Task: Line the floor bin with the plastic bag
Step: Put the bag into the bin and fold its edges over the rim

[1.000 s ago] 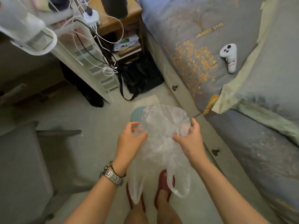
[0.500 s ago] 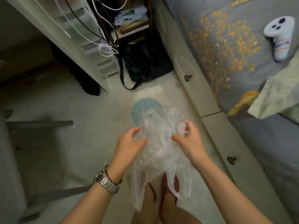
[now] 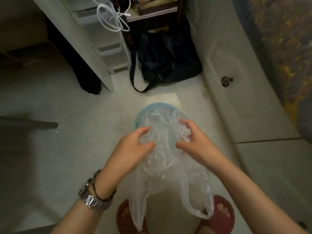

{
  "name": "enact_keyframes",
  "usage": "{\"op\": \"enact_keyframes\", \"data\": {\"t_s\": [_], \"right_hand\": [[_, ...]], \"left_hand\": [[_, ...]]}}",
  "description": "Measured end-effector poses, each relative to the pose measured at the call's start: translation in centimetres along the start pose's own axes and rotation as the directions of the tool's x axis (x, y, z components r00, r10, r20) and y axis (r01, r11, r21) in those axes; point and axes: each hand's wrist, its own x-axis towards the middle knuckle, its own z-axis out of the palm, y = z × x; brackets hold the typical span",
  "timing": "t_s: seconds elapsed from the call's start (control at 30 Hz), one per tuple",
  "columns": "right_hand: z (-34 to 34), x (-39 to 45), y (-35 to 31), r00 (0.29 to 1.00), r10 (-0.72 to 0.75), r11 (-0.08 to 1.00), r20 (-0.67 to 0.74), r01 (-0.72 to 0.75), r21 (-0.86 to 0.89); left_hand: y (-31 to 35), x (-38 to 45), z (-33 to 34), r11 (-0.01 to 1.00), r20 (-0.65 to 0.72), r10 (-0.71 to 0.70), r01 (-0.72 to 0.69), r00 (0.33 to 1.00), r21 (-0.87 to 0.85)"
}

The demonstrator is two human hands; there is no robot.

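While both forearms reach forward and down, the left hand (image 3: 135, 146) and right hand (image 3: 194, 141) pinch the crumpled clear plastic bag (image 3: 162, 159) from either side, fingers curled; it hangs above the blue-rimmed floor bin (image 3: 143, 108), handles dangling toward the feet

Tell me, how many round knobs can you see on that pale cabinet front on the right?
1. The knob sits on the pale cabinet front, right of the dark bag on the floor. A dark spot at the bottom right corner may be another; it is too cut off to tell.
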Motion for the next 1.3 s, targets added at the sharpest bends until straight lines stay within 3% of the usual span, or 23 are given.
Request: {"op": "enact_keyframes", "data": {"t_s": [0.23, 0.5, 0.7, 0.87, 0.97, 1.03, 1.1, 1.2, 1.3], "right_hand": [[0.7, 6.1, 3.6, 0.991, -0.06, 0.998, 0.123, 0.061, -0.002], [2.8, 11.1, 4.5, 0.981, -0.014, 0.959, 0.192, 0.068, -0.275], [3.7, 13.3, 5.0, 0.982, -0.017, 0.909, 0.188, 0.093, -0.406], [4.3, 14.2, 4.3, 0.978, 0.054, 0.805, 0.202, 0.077, -0.589], [4.6, 14.9, 3.7, 0.969, 0.071, 0.727, 0.236, 0.112, -0.677], [4.2, 15.0, 3.1, 0.97, 0.02, 0.703, 0.241, 0.158, -0.693], [3.1, 14.4, 2.3, 0.971, -0.097, 0.71, 0.22, 0.223, -0.668], [1.1, 12.8, 1.4, 0.933, -0.31, 0.735, 0.182, 0.357, -0.576], [-0.8, 10.5, 1.3, 0.892, -0.407, 0.741, 0.195, 0.448, -0.5]], "left_hand": [[-2.7, 4.8, 0.9, 0.99, -0.006, 0.093, -0.092, 0.996, 0.105], [-4.9, 10.1, 1.9, 0.967, 0.04, 0.126, -0.132, 0.991, 0.217], [-5.4, 12.0, 2.7, 0.935, -0.031, 0.2, -0.181, 0.979, 0.305], [-5.2, 12.7, 3.5, 0.819, -0.023, 0.28, -0.226, 0.96, 0.527], [-5.0, 13.5, 4.0, 0.7, -0.026, 0.307, -0.208, 0.951, 0.683], [-4.9, 13.4, 3.8, 0.612, -0.061, 0.378, -0.199, 0.924, 0.766], [-4.7, 12.7, 3.0, 0.587, -0.116, 0.463, -0.206, 0.879, 0.783], [-4.4, 10.6, 1.8, 0.625, -0.162, 0.556, -0.281, 0.815, 0.729], [-4.7, 8.0, 1.2, 0.697, -0.153, 0.554, -0.355, 0.819, 0.624]]}}
